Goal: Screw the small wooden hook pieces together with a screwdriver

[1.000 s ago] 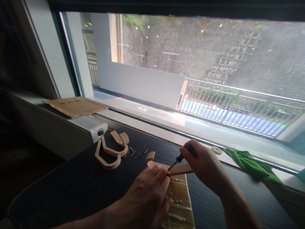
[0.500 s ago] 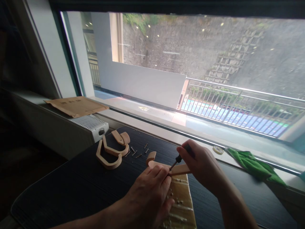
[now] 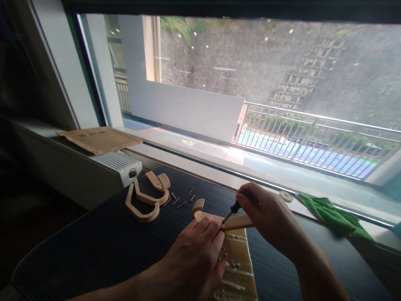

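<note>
My right hand (image 3: 266,213) is closed around a small black-handled screwdriver (image 3: 233,207), whose tip points down-left into a light wooden piece (image 3: 236,222). My left hand (image 3: 196,251) presses on that wooden piece with fingers curled over it, right beside the screwdriver tip. Under the hands lies a yellowish sheet (image 3: 238,267) with several small pegs on it. More curved wooden parts (image 3: 142,200) lie to the left on the dark table (image 3: 94,246), with several loose screws (image 3: 180,200) between them and my hands.
A white radiator unit (image 3: 117,165) with a brown cardboard envelope (image 3: 98,140) on it stands at the back left. A green cloth (image 3: 333,217) and a small tape roll (image 3: 285,195) lie on the window sill at right. The large window runs behind the table.
Hands stay in nearly the same place; the right hand has shifted slightly on the screwdriver. The view has only wobbled a little.
</note>
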Demonstrator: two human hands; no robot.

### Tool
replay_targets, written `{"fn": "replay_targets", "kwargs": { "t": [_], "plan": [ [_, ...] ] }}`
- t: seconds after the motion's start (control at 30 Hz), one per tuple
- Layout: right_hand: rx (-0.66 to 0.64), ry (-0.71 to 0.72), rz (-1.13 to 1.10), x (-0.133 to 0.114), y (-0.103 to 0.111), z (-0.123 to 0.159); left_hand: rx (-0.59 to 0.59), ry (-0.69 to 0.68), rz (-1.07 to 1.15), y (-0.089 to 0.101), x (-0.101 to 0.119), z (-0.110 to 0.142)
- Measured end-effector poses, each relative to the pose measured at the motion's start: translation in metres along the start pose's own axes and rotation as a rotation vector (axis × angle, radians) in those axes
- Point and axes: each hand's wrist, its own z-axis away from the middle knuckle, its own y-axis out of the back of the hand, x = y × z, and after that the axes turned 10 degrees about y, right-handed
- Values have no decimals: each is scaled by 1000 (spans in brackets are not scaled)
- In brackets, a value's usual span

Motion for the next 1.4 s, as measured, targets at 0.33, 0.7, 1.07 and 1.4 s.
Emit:
{"fn": "replay_targets", "kwargs": {
  "t": [0.33, 0.7, 1.07, 1.4],
  "plan": [
    [49, -93, 57, 6, -3, 0, -8, 1, 10, 1, 0, 2],
    [13, 28, 28, -8, -1, 1, 34, 32, -110, -1, -7, 9],
    [47, 33, 18, -6, -13, -2, -68, 90, -70, 2, 0, 4],
    [43, 35, -16, -5, -21, -8, -50, 85, -65, 1, -1, 4]
  ]
}}
